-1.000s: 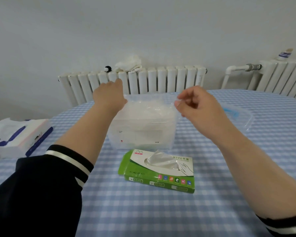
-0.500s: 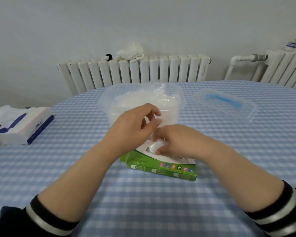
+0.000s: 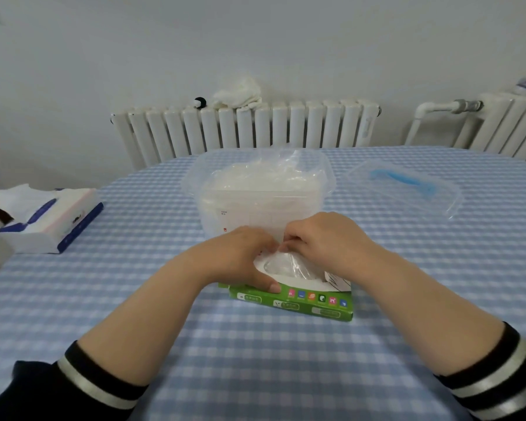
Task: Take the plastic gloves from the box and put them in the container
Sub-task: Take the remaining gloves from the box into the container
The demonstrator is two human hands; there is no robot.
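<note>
Both hands at box (image 3: pixel 298 302) opening, 6 o'clock of container (image 3: pixel 264 192). Right hand (image 3: pixel 325 241) pinches glove (image 3: pixel 286 264) film; left hand (image 3: pixel 240 256) presses box down, thumb over front edge. Risks: film slips from pinch; several gloves drag out together; light box lifts if left eases; overfull container spills.

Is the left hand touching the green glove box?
Touching. The head view shows the left hand resting on the green glove box, thumb pressed on its top front edge.
</note>
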